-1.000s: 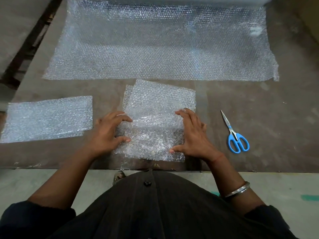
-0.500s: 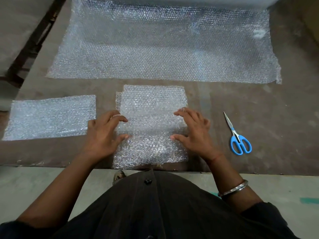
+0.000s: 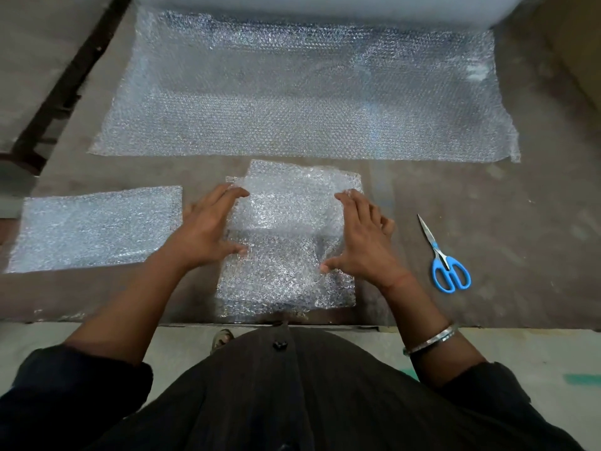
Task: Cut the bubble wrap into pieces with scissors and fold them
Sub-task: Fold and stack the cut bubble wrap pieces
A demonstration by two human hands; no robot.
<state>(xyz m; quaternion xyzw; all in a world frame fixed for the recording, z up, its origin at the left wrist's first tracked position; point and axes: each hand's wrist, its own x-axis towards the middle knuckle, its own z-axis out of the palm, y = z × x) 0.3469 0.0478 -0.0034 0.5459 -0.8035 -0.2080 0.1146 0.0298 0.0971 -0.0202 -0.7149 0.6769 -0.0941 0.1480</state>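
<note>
A cut piece of bubble wrap lies at the near table edge, its far half doubled over into a brighter layer. My left hand presses its left side with fingers spread and thumb on the lower part. On the right side, my right hand presses the same way. Blue-handled scissors lie closed on the table to the right, apart from my hand. A large unrolled sheet of bubble wrap spreads across the far side, coming off a roll at the top.
Another folded bubble wrap piece lies flat at the left. The brown table ends just in front of my body, with a grey floor below. A dark gap runs along the table's left side.
Both hands have slid a little farther up the sides of the piece, and its doubled far layer now sits slightly skewed, with a corner showing at the upper left.
</note>
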